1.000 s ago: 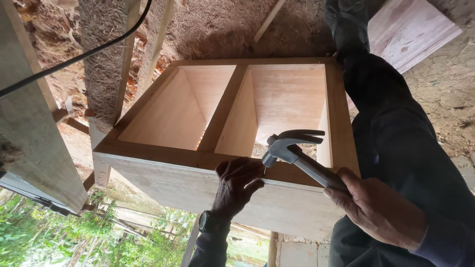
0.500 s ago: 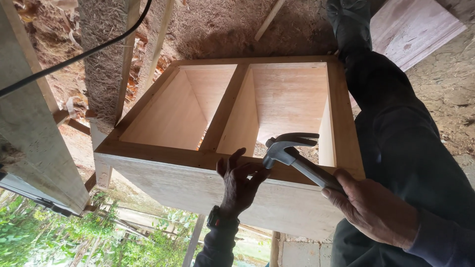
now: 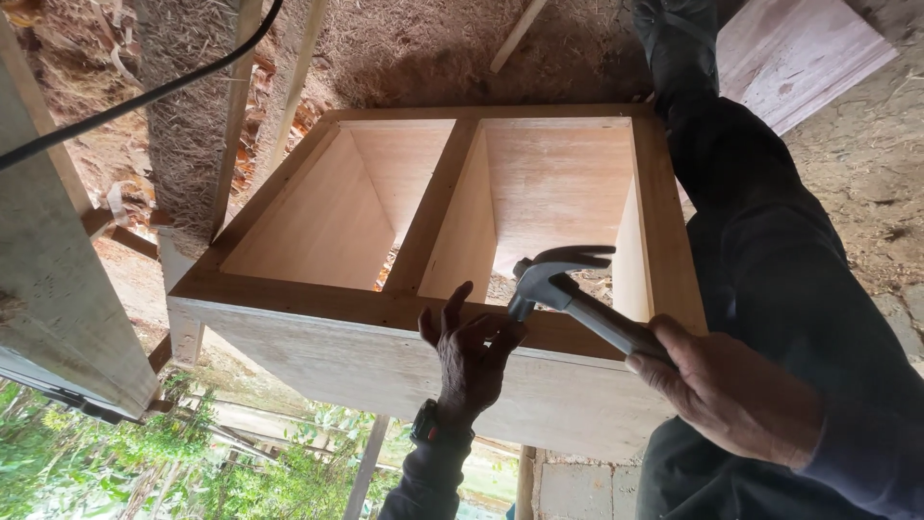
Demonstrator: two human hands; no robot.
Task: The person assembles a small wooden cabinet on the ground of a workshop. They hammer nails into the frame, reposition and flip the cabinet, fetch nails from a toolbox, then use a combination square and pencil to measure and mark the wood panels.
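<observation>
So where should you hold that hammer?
Hold the hammer low on its dark handle, away from the metal head. The right hand grips that end now, coming from the right. The head points at the wooden box, beside the left hand.

The right hand [image 3: 736, 400] wraps the lower handle of the grey steel claw hammer [image 3: 563, 289], so the handle's end is hidden, and the sleeve runs off the right edge. The left hand [image 3: 469, 356] covers part of the front rail of the pale two-compartment plywood box [image 3: 385, 217]; whether its fingertips pinch anything is too small to tell. The black cable [image 3: 144, 96] is cut off at both ends.
</observation>
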